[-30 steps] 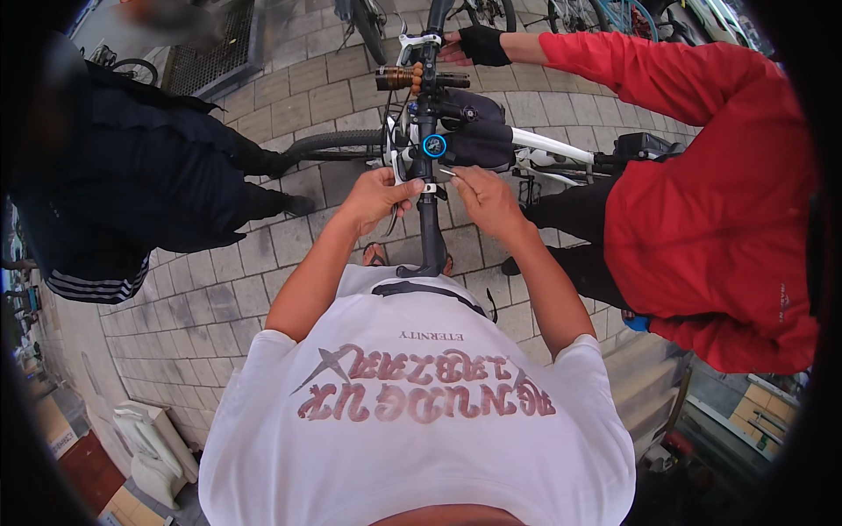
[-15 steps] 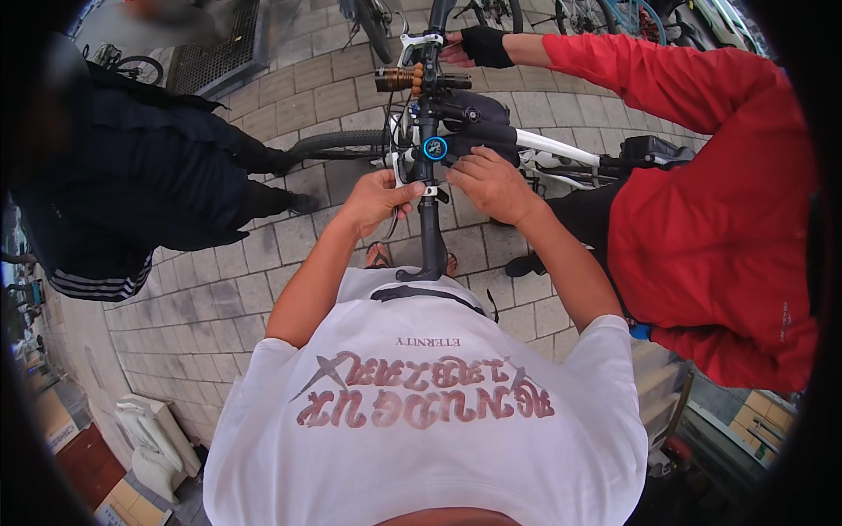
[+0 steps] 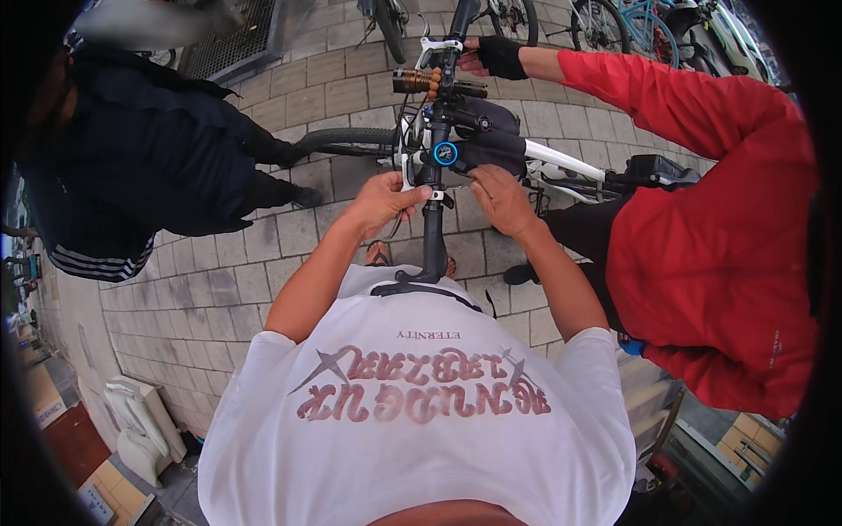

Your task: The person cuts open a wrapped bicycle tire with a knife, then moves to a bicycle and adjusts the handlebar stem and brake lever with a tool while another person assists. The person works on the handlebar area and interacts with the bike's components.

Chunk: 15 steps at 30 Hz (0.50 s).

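Note:
A bicycle's black handlebar (image 3: 435,228) runs away from me, its near grip close to my waist. My left hand (image 3: 386,203) is closed around the white brake lever (image 3: 406,171), thumb pressed at the white clamp (image 3: 436,195) on the bar. Just right of the bar, my right hand (image 3: 503,202) has its fingertips drawn together near that clamp. A thin object seems to stick out from them, too small to name. Beyond the clamp sit a round blue-ringed bell or gauge (image 3: 445,153) and a bronze flashlight (image 3: 412,81).
A person in a red jacket (image 3: 702,245) stands at the right, a black-gloved hand (image 3: 500,58) by the bar's far end. Someone in dark clothes (image 3: 149,149) stands at the left near the front tire (image 3: 346,140). Other bicycles (image 3: 605,26) are parked on the paving behind.
My right hand has drawn slightly right, away from the bar, and its fingers have come together. My left hand stays on the brake lever. The whole view has shifted a little.

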Tool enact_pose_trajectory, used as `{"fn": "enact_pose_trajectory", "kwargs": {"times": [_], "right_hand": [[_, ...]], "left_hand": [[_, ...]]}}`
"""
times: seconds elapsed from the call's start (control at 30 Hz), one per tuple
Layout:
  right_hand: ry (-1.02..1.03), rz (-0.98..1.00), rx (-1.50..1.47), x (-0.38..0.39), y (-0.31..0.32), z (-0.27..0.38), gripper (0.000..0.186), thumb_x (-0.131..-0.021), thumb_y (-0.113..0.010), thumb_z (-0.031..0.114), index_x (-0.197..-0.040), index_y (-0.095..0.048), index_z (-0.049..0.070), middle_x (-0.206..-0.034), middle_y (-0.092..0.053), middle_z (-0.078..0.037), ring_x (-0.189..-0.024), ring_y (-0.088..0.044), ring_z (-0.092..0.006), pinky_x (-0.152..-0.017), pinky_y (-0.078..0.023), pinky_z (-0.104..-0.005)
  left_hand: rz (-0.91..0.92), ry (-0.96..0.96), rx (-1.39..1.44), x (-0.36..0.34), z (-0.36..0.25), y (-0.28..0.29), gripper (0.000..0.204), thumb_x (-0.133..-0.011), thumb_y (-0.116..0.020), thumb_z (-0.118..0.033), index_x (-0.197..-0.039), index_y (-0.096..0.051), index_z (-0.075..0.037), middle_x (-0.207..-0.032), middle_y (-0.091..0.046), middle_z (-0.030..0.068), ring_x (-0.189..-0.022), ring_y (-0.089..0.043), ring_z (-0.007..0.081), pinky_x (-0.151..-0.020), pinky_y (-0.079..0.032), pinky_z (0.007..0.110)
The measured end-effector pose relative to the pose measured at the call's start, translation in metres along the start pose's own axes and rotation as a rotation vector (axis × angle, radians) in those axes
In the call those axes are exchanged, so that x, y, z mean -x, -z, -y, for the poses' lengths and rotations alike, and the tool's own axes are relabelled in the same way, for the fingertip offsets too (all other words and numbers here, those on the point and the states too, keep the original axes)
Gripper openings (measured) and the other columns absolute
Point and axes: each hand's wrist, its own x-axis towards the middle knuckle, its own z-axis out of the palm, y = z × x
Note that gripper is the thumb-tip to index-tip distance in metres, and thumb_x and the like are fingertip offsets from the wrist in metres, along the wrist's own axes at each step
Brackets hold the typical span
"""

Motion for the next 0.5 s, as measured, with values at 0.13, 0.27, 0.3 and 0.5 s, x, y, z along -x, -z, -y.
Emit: {"fn": "enact_pose_trajectory", "kwargs": {"times": [0.13,0.27,0.3,0.5], "right_hand": [[-0.131,0.0,0.076,0.026,-0.013,0.019,0.021,-0.101,-0.061,0.023,-0.103,-0.069,0.003,-0.092,-0.071,-0.017,-0.089,-0.066,-0.0386,-0.082,-0.052,-0.0474],[-0.351,0.013,0.095,0.034,-0.017,0.06,0.023,-0.1,-0.059,0.023,-0.09,-0.068,0.004,-0.08,-0.069,-0.017,-0.079,-0.066,-0.039,-0.077,-0.051,-0.0494],[-0.386,0.001,0.094,0.035,-0.018,0.067,0.025,-0.1,-0.059,0.023,-0.087,-0.068,0.003,-0.079,-0.069,-0.018,-0.077,-0.066,-0.0393,-0.076,-0.051,-0.0499],[-0.562,0.046,0.073,0.037,-0.02,0.095,0.035,-0.1,-0.056,0.028,-0.079,-0.067,0.002,-0.076,-0.068,-0.022,-0.073,-0.067,-0.044,-0.071,-0.052,-0.0544]], "left_hand": [[0.007,-0.01,-0.004,0.0,0.001,0.004,0.033,-0.09,-0.085,-0.027,-0.106,-0.066,-0.005,-0.087,-0.064,-0.0009,-0.069,-0.059,0.0082,-0.059,-0.047,0.024],[-0.006,0.005,-0.001,0.002,0.003,0.003,0.033,-0.09,-0.085,-0.027,-0.105,-0.066,-0.004,-0.088,-0.065,-0.0003,-0.069,-0.059,0.0079,-0.059,-0.048,0.024],[-0.005,0.001,0.001,0.003,0.003,0.003,0.033,-0.09,-0.085,-0.027,-0.105,-0.066,-0.004,-0.088,-0.065,-0.0002,-0.069,-0.059,0.0078,-0.059,-0.048,0.024],[-0.006,-0.004,-0.008,-0.001,0.006,0.004,0.043,-0.085,-0.089,-0.031,-0.105,-0.065,-0.001,-0.089,-0.067,0.0029,-0.07,-0.06,0.0098,-0.059,-0.049,0.026]]}}
